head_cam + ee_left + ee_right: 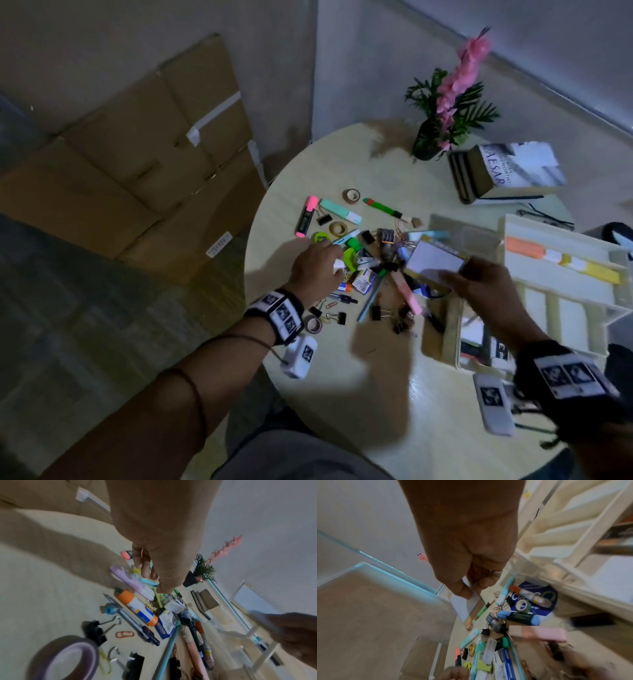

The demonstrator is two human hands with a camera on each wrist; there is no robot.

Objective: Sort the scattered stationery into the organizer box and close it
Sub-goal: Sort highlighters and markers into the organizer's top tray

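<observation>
Right hand (pixel 479 284) pinches white notepad (pixel 433 262) above stationery pile (pixel 376 270), beside open organizer box (pixel 548 229). Left hand (pixel 315 267) over pile, fingers (pixel 145 566) curled, perhaps on small white item (pixel 339 264); cannot tell.

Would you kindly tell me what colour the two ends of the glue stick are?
Both orange; the glue stick shows best in the left wrist view.

Dim, blurred; wide-angle edge distortion
</observation>
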